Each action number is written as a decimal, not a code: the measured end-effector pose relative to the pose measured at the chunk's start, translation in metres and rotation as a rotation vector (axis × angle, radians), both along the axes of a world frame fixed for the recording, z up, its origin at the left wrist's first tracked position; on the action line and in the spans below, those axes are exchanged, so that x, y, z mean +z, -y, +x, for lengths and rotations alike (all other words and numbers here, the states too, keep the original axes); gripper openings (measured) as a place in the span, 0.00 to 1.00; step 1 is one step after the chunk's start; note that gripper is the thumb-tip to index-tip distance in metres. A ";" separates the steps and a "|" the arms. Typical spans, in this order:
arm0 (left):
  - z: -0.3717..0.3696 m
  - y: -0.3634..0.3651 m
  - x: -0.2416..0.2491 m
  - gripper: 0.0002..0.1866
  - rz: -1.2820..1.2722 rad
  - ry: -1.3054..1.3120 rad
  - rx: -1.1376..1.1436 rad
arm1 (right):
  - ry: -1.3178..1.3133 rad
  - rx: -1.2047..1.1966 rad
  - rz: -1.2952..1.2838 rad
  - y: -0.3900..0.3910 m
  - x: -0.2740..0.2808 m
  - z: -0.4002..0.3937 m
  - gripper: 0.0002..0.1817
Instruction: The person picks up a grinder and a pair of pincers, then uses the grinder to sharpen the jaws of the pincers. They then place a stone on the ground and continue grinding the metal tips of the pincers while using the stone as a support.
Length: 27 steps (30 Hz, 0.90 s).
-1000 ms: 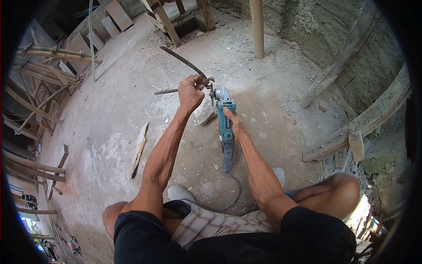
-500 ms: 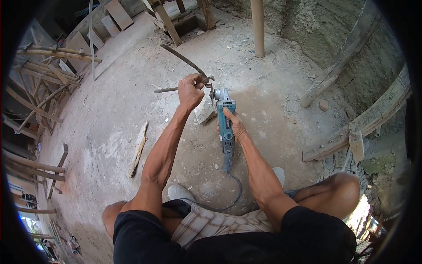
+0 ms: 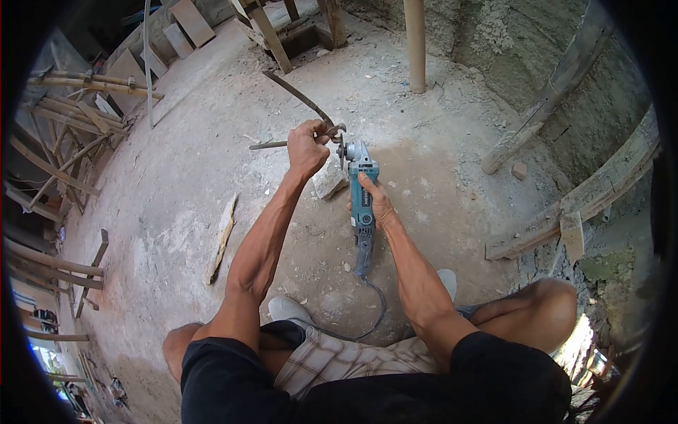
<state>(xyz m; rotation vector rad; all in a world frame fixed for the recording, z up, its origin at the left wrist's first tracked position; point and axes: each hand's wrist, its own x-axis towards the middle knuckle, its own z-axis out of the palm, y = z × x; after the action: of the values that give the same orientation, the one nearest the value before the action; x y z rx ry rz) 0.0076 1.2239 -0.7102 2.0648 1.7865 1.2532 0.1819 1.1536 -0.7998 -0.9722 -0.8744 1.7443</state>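
Note:
My left hand (image 3: 308,147) is closed around a pair of dark metal pincers (image 3: 299,94) near their head. The two long handles spread apart to the left, past my fingers. My right hand (image 3: 376,201) grips the blue-green body of an angle grinder (image 3: 363,185), thumb on top, the other fingers mostly hidden beneath. The grinder's disc (image 3: 342,157), seen nearly edge-on, stands right at the jaws of the pincers. A grey cord runs from the grinder's rear end toward my legs.
A pale stone (image 3: 329,178) lies behind the disc. A split piece of wood (image 3: 221,240) rests on the dusty floor to the left. Timber posts (image 3: 415,46) and a beam (image 3: 530,230) stand or lie around, with bamboo poles (image 3: 60,116) at far left.
The pincers have shifted very slightly to the right in my left hand, their jaws still by the disc. The grinder and my right hand stay nearly where they were.

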 end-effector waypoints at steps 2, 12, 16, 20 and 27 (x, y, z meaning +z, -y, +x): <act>0.001 0.001 -0.002 0.08 -0.008 -0.006 -0.008 | -0.002 -0.007 0.002 -0.001 0.001 0.001 0.35; 0.001 -0.002 -0.003 0.07 -0.058 0.045 0.034 | 0.009 0.002 -0.002 0.000 -0.001 0.001 0.35; 0.002 -0.002 -0.006 0.07 -0.054 0.036 0.055 | 0.007 0.012 -0.001 0.000 -0.003 0.000 0.36; 0.001 -0.003 -0.005 0.07 -0.063 0.037 0.050 | 0.007 0.005 0.004 0.001 -0.006 -0.001 0.36; -0.001 -0.003 -0.011 0.07 -0.080 0.042 0.048 | 0.007 0.002 0.004 0.001 -0.006 -0.001 0.36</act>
<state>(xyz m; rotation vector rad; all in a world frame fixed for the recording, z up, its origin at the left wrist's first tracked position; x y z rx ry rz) 0.0070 1.2272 -0.7207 1.9503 1.8465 1.2072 0.1809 1.1531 -0.8063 -0.9756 -0.8825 1.7411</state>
